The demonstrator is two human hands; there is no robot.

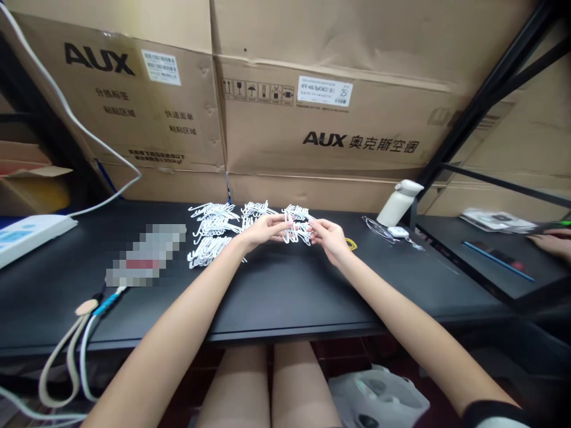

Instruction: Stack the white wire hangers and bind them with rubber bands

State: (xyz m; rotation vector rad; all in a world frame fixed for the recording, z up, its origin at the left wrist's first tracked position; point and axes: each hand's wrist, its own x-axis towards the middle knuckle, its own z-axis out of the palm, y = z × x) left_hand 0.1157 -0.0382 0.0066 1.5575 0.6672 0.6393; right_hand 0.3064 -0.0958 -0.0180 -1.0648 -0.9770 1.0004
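Both hands are over the black tabletop, closed on one bundle of small white hangers (291, 234) with hooked ends. My left hand (266, 230) pinches the bundle's left side, its fingers stretched across it. From the right, my right hand (328, 235) grips the other side with thumb and fingertips. Left of my hands, more white hangers (209, 252) lie in several bundles, in rows. A further bundle (257, 209) is behind my left hand and partly covered by it. Close by my right hand lies a yellow ring-shaped item (351, 244).
A phone-like slab (147, 255), blurred out, lies left with a cable and strap. A white power strip (31, 235) is at far left. White bottle (398, 202), glasses (378, 229) and earphone case (398, 232) stand right. Cardboard boxes (267, 137) line the back. Another person's hand (553, 241) shows far right.
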